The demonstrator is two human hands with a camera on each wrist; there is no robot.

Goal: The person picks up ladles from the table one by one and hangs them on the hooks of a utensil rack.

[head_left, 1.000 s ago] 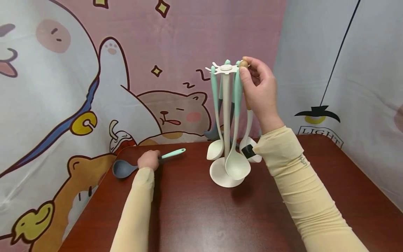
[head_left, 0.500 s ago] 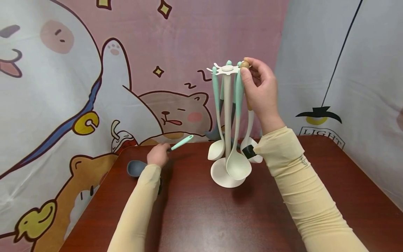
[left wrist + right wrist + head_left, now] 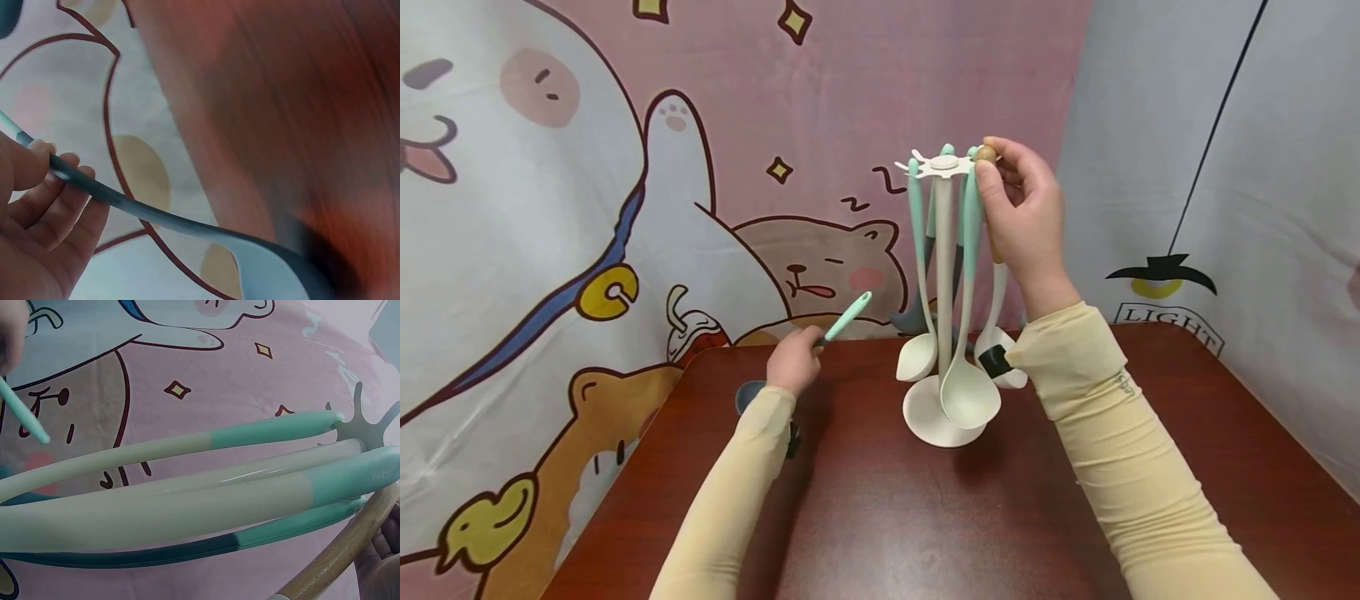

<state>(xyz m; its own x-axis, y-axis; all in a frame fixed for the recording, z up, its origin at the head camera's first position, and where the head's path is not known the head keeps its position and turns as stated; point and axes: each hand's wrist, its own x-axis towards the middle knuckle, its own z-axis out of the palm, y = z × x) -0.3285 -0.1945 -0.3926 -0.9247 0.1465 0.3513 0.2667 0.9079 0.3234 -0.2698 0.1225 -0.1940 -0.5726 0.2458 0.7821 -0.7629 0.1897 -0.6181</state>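
Observation:
My left hand (image 3: 794, 362) grips a ladle with a grey bowl and mint handle (image 3: 847, 317) by its grey stem. The handle points up to the right; the bowl is partly behind the hand. In the left wrist view, thumb and fingers pinch the stem (image 3: 169, 219). My right hand (image 3: 1024, 208) pinches the top of a wooden handle (image 3: 340, 547) at the rim of a white utensil rack (image 3: 944, 275). That utensil has a white stem and head. Several mint-handled utensils hang around the rack, among them a white ladle (image 3: 972, 392) in front.
The rack's round base (image 3: 925, 412) stands on the dark red-brown table (image 3: 880, 517). Behind the table hangs a cartoon-print cloth (image 3: 737, 167). Free hooks (image 3: 919, 155) show on the rack's left side.
My left hand has lifted the ladle from the table and moved it right, toward the rack, its handle tilting upward. My right hand stays at the rack.

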